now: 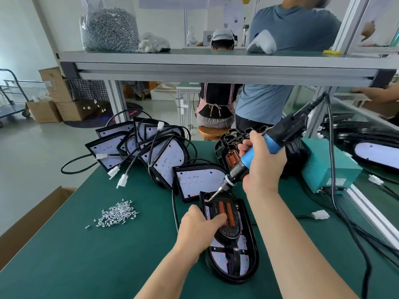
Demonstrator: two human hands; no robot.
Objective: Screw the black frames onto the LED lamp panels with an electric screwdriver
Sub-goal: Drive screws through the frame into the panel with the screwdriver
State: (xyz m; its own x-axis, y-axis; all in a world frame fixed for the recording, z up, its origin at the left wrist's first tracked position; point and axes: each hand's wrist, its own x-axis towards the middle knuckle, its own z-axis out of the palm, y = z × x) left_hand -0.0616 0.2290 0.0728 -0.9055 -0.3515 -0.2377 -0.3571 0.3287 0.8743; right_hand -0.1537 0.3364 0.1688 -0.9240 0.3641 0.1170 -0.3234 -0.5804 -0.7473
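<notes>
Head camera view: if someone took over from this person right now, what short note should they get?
Right hand grips the electric screwdriver, bit at the far left corner of the black frame on the near LED panel.
Left hand steadies that frame; its fingers are hidden.
Loose screws lie left on the mat; bare panels are heaped beyond, spare frames behind the screwdriver.
Screws already driven: cannot tell.
Left: finish this frame, then the heap.

The left hand (199,225) covers the left middle of the black frame (232,234); what lies under the bit (212,196) of the electric screwdriver (237,172) is too small to tell
</notes>
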